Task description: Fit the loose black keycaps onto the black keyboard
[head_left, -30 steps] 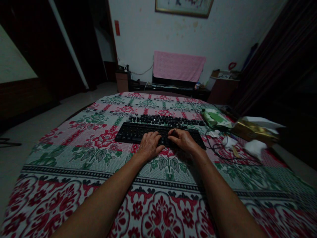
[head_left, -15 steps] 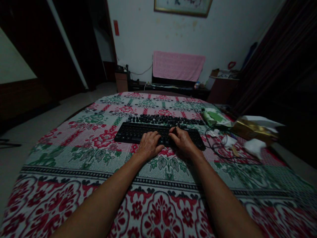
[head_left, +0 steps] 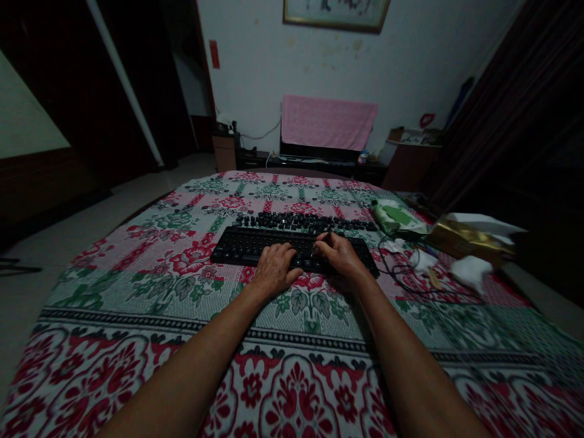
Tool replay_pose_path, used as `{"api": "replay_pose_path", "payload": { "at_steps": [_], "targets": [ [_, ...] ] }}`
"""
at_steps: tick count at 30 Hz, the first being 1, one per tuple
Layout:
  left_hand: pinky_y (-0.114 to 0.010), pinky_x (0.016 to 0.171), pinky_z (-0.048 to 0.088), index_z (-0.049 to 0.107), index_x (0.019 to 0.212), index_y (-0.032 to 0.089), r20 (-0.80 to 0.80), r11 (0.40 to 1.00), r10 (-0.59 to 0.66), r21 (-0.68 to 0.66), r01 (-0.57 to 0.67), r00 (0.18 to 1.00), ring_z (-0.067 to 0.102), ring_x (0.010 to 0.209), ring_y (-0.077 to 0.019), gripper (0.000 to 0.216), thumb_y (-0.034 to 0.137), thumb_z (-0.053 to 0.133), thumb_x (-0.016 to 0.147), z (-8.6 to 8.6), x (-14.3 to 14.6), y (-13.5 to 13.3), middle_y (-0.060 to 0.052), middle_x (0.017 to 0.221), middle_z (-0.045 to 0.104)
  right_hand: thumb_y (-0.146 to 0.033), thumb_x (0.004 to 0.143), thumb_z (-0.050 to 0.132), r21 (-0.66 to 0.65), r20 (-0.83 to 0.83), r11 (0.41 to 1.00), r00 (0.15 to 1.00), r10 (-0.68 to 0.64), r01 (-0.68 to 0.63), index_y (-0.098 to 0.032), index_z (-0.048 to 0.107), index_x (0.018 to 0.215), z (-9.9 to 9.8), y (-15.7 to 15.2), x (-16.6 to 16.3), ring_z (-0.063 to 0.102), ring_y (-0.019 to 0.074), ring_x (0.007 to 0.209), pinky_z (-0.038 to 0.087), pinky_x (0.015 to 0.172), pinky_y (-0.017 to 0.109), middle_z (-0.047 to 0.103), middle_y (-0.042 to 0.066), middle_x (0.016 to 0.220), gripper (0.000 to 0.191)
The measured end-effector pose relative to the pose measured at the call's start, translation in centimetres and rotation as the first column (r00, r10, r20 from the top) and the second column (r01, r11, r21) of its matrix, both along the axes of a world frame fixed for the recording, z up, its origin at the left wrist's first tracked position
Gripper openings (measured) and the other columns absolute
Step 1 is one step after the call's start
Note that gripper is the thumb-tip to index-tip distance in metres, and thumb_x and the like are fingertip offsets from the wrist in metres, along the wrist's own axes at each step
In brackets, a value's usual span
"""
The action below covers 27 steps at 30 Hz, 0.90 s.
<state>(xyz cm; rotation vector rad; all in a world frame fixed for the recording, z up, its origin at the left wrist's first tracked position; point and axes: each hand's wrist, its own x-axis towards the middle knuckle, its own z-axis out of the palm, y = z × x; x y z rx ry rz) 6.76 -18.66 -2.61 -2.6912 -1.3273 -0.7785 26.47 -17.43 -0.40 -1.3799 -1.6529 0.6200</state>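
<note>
My right hand (head_left: 338, 252) has curled tighter around a slim dark tool (head_left: 328, 234), likely steadying it over the long black plastic keyboard (head_left: 241, 244) beneath both hands; my left hand (head_left: 274, 266) rests spread there.

Dim, cool light of untraceable source leaves the wall (head_left: 246, 85) beyond the black keyboard (head_left: 303, 244) palest and the curtain (head_left: 474, 121) to its right nearly black. Soft shadow darkens the floral tablecloth (head_left: 191, 255) just nearer than the keyboard, beneath the right hand (head_left: 340, 254). Fine key detail smears; wide-angle distortion stretches the tablecloth's near corners.
</note>
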Motion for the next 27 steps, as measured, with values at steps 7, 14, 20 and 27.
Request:
{"api": "replay_pose_path", "payload": {
  "at_steps": [7,14,20,27],
  "targets": [
    [-0.042,0.093,0.034,0.053,0.115,0.018,0.016,1.000,-0.008,-0.017,0.008,1.000,0.045,0.110,-0.0261,0.045,0.042,0.058,0.077,-0.1,0.0,0.1,-0.009,0.126,0.052,-0.034,0.077,0.053,0.030,-0.071,1.000,0.997,0.009,-0.007,-0.018,0.054,0.088,-0.2,0.0,-0.1,0.061,0.0152,0.065,0.046,0.064,0.026,0.064,0.001,0.070,0.020],
    [-0.041,0.093,0.033,0.038,0.133,0.023,0.091,1.000,-0.014,-0.024,0.016,0.996,0.045,0.109,-0.0250,0.060,0.040,0.057,0.078,0.0,0.1,0.0,-0.007,0.123,0.054,-0.033,0.079,0.051,0.080,0.046,0.992,0.995,0.089,-0.093,-0.019,0.056,0.091,0.7,-0.7,-1.8,0.059,0.0146,0.068,0.045,0.064,0.026,0.062,0.001,0.076,0.019],
    [-0.041,0.090,0.035,0.049,0.124,0.024,0.060,0.999,-0.044,0.024,0.042,0.997,0.046,0.106,-0.0243,0.047,0.040,0.054,0.081,-0.3,0.1,0.2,-0.007,0.119,0.055,-0.034,0.079,0.050,0.057,0.046,0.992,0.992,0.114,-0.117,-0.018,0.057,0.091,0.5,-0.9,-2.0,0.056,0.0139,0.070,0.043,0.066,0.025,0.061,0.000,0.077,0.021],
    [-0.041,0.088,0.036,0.055,0.117,0.025,0.056,0.998,-0.040,0.055,0.037,0.998,0.047,0.105,-0.0243,0.040,0.042,0.054,0.081,-0.3,0.1,0.2,-0.007,0.117,0.055,-0.026,0.079,0.042,0.003,-0.128,0.995,0.987,0.099,-0.099,-0.019,0.055,0.081,-0.4,0.0,-1.8,0.059,0.0147,0.078,0.044,0.076,0.028,0.065,0.001,0.080,0.014]
  ]
}}
